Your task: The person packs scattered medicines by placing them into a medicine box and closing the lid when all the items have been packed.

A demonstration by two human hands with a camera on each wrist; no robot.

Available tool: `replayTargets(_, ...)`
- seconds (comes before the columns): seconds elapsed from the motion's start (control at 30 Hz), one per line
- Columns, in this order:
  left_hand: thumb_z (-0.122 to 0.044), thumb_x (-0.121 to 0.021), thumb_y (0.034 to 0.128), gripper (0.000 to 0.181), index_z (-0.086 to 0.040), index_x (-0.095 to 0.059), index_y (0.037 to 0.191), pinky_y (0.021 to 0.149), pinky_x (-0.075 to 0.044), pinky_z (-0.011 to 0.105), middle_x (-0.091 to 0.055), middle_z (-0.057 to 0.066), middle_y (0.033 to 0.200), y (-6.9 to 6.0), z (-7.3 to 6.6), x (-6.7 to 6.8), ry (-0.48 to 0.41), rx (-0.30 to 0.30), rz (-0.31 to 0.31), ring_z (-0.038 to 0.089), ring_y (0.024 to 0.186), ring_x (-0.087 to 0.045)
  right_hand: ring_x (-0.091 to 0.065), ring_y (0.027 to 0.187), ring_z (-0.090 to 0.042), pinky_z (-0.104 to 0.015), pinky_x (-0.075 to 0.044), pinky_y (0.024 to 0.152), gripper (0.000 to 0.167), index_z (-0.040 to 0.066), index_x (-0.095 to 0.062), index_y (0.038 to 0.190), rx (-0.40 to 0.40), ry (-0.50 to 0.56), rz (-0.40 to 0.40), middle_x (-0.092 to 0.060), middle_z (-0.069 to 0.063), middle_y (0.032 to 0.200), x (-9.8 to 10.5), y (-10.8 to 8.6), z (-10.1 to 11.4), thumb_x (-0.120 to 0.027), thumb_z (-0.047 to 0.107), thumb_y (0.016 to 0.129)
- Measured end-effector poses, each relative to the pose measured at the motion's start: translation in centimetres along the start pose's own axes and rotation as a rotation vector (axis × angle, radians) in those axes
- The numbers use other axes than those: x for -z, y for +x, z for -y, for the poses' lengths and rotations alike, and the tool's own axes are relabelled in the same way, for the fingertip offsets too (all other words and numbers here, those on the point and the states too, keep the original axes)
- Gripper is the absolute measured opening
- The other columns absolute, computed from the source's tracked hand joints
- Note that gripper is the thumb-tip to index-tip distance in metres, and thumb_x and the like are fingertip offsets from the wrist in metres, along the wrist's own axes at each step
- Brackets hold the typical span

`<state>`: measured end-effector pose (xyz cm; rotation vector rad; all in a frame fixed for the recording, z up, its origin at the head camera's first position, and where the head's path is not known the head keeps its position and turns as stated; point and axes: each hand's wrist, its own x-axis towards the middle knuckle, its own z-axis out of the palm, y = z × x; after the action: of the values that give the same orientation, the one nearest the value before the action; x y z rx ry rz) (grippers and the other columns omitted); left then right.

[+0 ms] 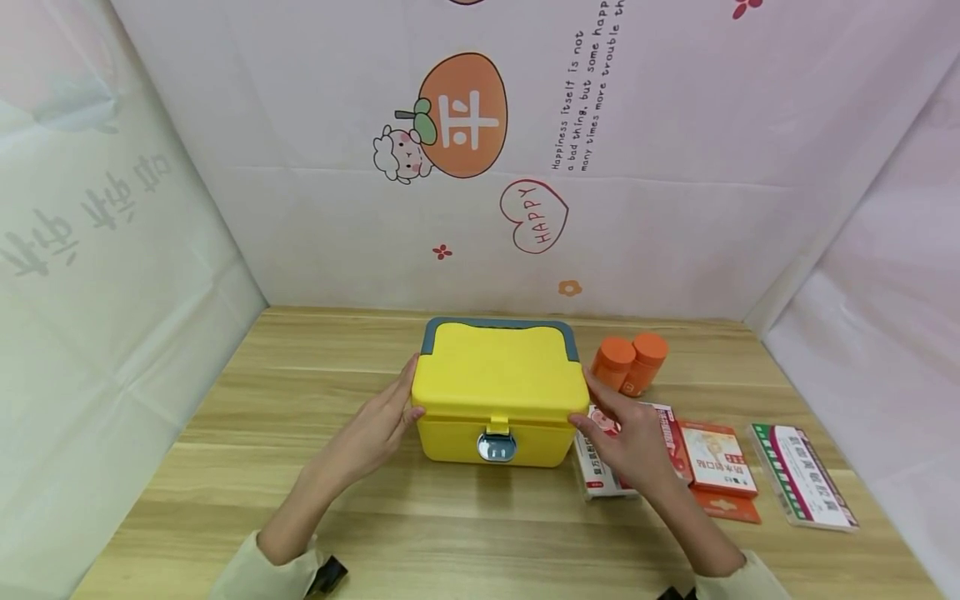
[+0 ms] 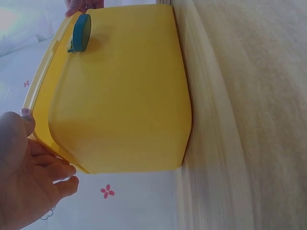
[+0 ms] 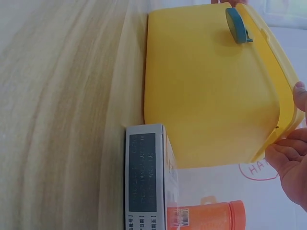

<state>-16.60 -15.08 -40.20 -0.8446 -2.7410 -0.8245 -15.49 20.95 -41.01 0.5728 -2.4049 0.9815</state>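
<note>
A yellow storage box with a yellow lid and a grey-blue handle frame stands on the table. My left hand grips the lid's left side, thumb at its front edge. Opposite it, my right hand holds the lid's right side in the same way. In the left wrist view the thumb touches the lid's rim, and the other fingers bend beneath its edge. A blue-green clasp sticks out from the box front, apart from the lid. The box's inside is hidden.
Two orange bottles stand at the box's back right. Flat medicine boxes lie beside its right side, one partly under my right hand. An orange-and-white packet and a white-green box lie farther right. Printed cloth walls the table.
</note>
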Motion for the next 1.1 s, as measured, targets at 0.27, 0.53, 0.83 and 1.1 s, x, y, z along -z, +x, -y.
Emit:
replayTargets(0.27,-0.034,-0.043,0.1053,0.072,0.002,-0.010,0.158,0.112,-0.041,0.049,-0.025,0.021,0.163,0.2,-0.4,0.3,0.005,0.002,-0.015,0.038,0.141,-0.043,-0.069,0.108,-0.033,-0.017,-0.056,0.084,0.069,0.002,-0.055,0.141,0.049,0.077,-0.019,-0.066,-0.020,0.130,0.1,0.4,-0.2,-0.082,0.002,0.078)
replayTargets(0.53,-0.033,-0.043,0.1058,0.070,0.003,-0.013,0.158,0.112,-0.041,0.049,-0.026,0.020,0.162,0.5,-0.5,0.6,-0.003,0.021,-0.016,0.038,0.141,-0.043,-0.066,0.111,-0.018,-0.007,-0.050,0.086,0.066,0.002,-0.056,0.140,0.078,0.132,-0.043,-0.067,-0.019,0.128,0.1,0.5,-0.1,-0.080,-0.004,0.078)
replayTargets(0.83,-0.032,-0.044,0.1044,0.068,0.003,-0.019,0.157,0.108,-0.045,0.049,-0.036,0.022,0.158,0.8,-0.6,0.8,-0.010,0.002,-0.055,0.039,0.136,-0.049,-0.071,0.104,-0.019,-0.008,-0.052,0.082,0.063,0.004,-0.057,0.140,0.052,0.160,-0.066,-0.071,-0.018,0.121,0.3,0.9,0.5,-0.078,-0.004,0.080)
replayTargets(1.1,-0.032,-0.044,0.1039,0.067,0.005,-0.023,0.156,0.108,-0.045,0.049,-0.038,0.023,0.157,1.2,-0.5,1.0,-0.011,-0.024,-0.082,0.038,0.135,-0.051,-0.062,0.106,0.008,-0.014,-0.055,0.081,0.060,0.002,-0.060,0.136,0.043,0.187,-0.085,-0.071,-0.019,0.120,0.3,1.2,0.4,-0.078,-0.006,0.080)
